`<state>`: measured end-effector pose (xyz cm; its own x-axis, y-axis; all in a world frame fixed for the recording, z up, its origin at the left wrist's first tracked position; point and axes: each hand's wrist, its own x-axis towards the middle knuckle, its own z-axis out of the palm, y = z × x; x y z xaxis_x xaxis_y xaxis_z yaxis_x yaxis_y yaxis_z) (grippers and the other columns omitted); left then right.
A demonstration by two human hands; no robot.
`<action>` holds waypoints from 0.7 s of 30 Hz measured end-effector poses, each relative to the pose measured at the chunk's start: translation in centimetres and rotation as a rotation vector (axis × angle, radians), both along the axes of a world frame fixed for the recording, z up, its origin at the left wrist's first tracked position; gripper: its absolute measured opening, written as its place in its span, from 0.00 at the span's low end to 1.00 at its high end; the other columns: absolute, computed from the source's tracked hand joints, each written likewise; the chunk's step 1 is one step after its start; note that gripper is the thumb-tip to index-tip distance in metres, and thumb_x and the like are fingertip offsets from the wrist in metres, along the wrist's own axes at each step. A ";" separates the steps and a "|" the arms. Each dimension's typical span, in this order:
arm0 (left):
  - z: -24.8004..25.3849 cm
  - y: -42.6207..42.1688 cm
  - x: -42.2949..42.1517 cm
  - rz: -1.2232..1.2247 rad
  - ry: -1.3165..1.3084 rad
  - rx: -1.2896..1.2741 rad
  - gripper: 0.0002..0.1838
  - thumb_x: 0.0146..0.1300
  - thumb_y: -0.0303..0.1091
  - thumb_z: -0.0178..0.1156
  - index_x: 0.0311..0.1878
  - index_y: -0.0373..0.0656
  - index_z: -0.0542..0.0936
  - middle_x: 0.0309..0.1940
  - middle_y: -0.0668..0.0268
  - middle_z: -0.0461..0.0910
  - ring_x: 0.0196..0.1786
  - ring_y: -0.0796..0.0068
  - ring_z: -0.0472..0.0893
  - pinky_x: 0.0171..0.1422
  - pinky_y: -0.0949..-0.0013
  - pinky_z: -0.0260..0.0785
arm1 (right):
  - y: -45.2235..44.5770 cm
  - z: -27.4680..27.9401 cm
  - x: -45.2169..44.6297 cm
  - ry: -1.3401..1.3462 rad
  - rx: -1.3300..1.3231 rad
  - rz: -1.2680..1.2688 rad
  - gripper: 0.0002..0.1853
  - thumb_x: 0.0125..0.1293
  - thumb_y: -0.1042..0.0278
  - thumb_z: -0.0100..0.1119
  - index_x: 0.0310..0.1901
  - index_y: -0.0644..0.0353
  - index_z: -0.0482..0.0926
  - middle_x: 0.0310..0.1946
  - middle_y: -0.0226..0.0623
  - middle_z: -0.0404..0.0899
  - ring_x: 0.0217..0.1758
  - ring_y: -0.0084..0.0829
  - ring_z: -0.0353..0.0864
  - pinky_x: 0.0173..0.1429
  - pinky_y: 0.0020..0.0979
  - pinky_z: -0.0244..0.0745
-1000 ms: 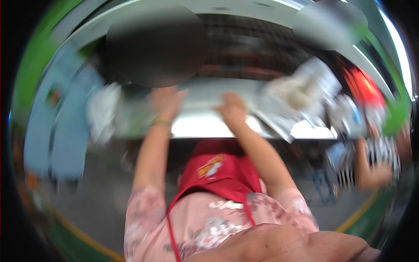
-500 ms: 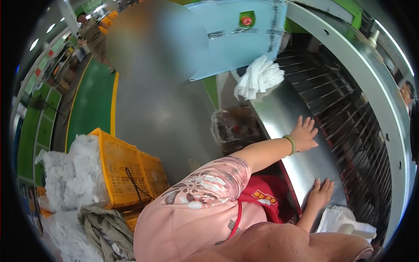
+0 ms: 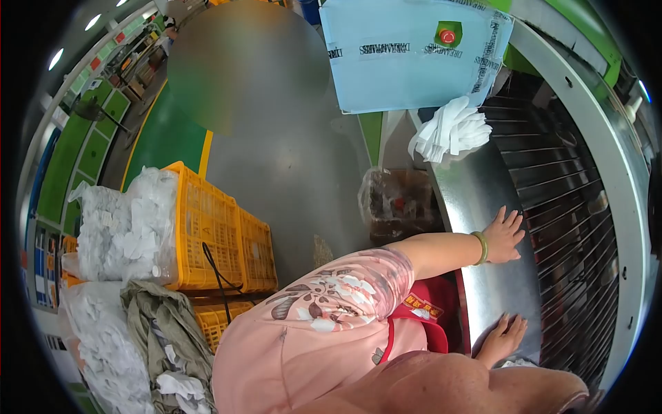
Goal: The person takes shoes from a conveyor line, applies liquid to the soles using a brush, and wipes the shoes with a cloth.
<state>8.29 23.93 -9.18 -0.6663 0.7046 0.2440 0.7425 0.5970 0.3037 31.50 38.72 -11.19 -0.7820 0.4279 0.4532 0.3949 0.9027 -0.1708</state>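
My left hand [image 3: 505, 237], with a green bangle at its wrist, lies flat with fingers spread on a shiny metal ledge [image 3: 465, 196]. Lower down, my right hand [image 3: 505, 337] rests on the same ledge, its fingers stretched out. Neither holds anything. Beyond my left hand, a bundle of white folded cloth pieces [image 3: 452, 131] sits at the ledge's far end. Part of a white item [image 3: 518, 362] peeks out beside my right forearm, mostly hidden.
Alongside the ledge runs a rack of thin metal bars [image 3: 572, 207] within a pale curved frame [image 3: 586, 103]. A light blue printed sheet [image 3: 407, 62] with a red button stands at the top. Yellow crates [image 3: 214, 231] and bags of white material [image 3: 110, 331] are behind me; a plastic-lined box [image 3: 400, 203] is on the floor.
My view has shifted, so the scene sits differently in it. Both hands stay flat on the ledge. The white item by my right arm is now mostly hidden.
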 end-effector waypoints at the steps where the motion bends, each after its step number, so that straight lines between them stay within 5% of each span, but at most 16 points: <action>1: 0.1 -0.1 0.0 0.006 -0.007 -0.002 0.36 0.71 0.58 0.43 0.72 0.39 0.64 0.75 0.40 0.52 0.79 0.42 0.47 0.77 0.33 0.34 | 0.2 -0.1 0.0 -0.004 0.000 0.000 0.23 0.69 0.58 0.60 0.58 0.65 0.78 0.63 0.58 0.72 0.68 0.53 0.70 0.70 0.46 0.65; 13: 0.2 0.4 0.6 0.017 0.001 -0.017 0.37 0.70 0.59 0.45 0.72 0.39 0.65 0.75 0.43 0.54 0.79 0.45 0.48 0.79 0.36 0.34 | 0.6 -0.4 1.0 0.063 -0.128 0.061 0.20 0.68 0.61 0.61 0.57 0.64 0.80 0.65 0.57 0.70 0.69 0.53 0.68 0.71 0.45 0.63; 21: 0.1 0.2 -0.7 -0.137 -0.122 -0.051 0.42 0.68 0.62 0.49 0.75 0.41 0.60 0.78 0.45 0.43 0.82 0.51 0.38 0.79 0.35 0.26 | -0.3 1.3 0.7 -0.082 -0.174 0.163 0.22 0.68 0.61 0.59 0.60 0.62 0.77 0.69 0.53 0.66 0.75 0.54 0.60 0.75 0.55 0.50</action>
<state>7.57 24.09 -9.05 -0.5856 0.8002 0.1293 0.7777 0.5097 0.3681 32.20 38.39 -9.87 -0.8781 0.3589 0.3165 0.2651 0.9155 -0.3027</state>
